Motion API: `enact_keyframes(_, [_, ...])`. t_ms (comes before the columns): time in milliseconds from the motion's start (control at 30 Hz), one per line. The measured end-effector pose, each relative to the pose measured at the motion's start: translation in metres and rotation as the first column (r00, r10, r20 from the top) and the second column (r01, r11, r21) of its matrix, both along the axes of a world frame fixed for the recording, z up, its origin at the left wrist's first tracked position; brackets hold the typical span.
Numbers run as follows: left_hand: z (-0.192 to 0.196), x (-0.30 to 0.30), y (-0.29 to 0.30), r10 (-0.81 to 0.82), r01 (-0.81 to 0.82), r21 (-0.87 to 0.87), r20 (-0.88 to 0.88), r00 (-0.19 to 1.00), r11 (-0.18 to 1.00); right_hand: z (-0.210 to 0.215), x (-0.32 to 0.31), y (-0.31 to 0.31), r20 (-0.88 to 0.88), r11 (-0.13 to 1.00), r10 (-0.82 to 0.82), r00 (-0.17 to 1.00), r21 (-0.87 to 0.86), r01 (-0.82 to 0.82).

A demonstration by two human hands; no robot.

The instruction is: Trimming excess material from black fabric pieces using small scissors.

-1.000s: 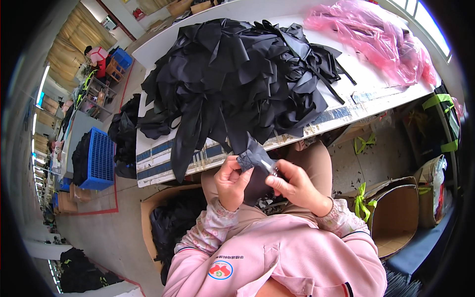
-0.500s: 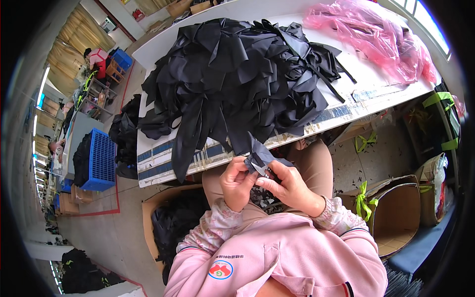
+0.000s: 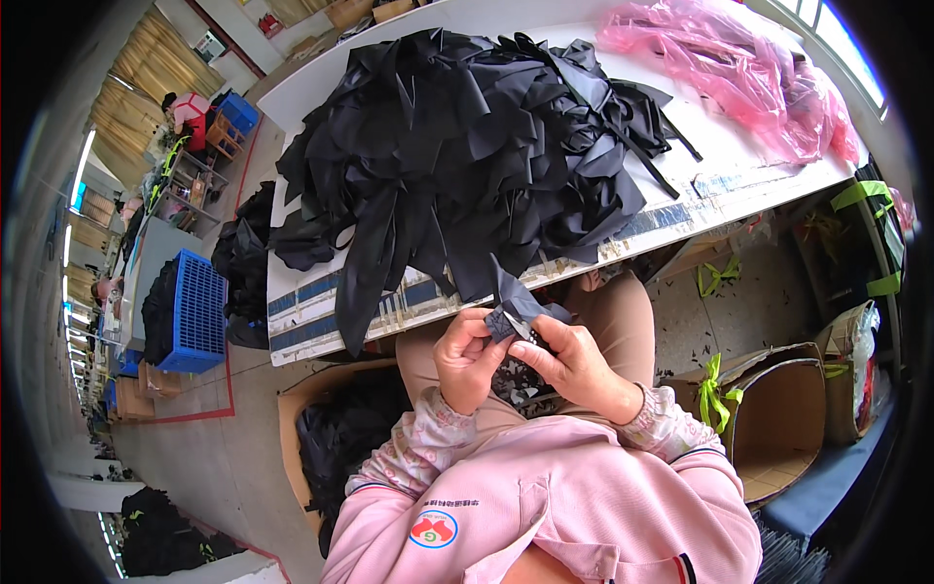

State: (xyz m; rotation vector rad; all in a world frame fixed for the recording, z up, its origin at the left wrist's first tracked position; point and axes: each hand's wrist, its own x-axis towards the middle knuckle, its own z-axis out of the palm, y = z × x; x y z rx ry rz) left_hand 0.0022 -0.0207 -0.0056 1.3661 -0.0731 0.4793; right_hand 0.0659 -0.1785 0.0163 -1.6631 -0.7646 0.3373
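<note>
OK, far L: a co-worker in a red apron, bent over a bench, blue bin just R of them. Nearer, a blue crate w/ dark fabric in it, and near L a black pile w/ green bits. Moving R: open box on the floor beside the wearer's L leg, black fabric inside. Now the hands, mid-scene, over the lap at the table's near edge. L hand: thumb & fingertips together, clamped on the cloth, a small dk piece. Cloth sits btwn both hands, its far tip up against the near side of the black heap on the table; can't tell if they're joined. R hand: thumb & fingers closed on a small metal tool, mostly hidden, right at the cloth; can't see if its blades are apart. Far R on the table, a pink bag, see-thru, dk stuff inside. Below, R of the knee: dk scraps on the floor, green ribbon on an open carton, near R.
</note>
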Motion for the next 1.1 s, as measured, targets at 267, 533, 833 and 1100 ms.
enact_keyframes(267, [-0.004, -0.003, 0.003, -0.081, 0.081, 0.001, -0.022, 0.996, 0.997, -0.003, 0.0, -0.003, 0.01, 1.0, 0.004, 1.0, 0.011, -0.004])
enact_keyframes(533, [0.005, 0.003, 0.012, -0.211, 0.205, -0.086, -0.071, 0.975, 0.975, 0.0, 0.005, -0.012, -0.203, 1.0, 0.025, 0.979, 0.001, -0.025])
enact_keyframes(833, [0.006, 0.008, 0.027, -0.466, 0.396, -0.332, -0.168, 0.869, 0.856, 0.025, 0.026, -0.027, 0.076, 0.958, 0.211, 0.975, -0.216, -0.19])
enact_keyframes(1100, [0.007, 0.009, 0.03, -0.574, 0.504, -0.297, -0.239, 0.783, 0.811, 0.025, 0.027, -0.029, 0.298, 0.952, 0.219, 0.929, -0.275, -0.137])
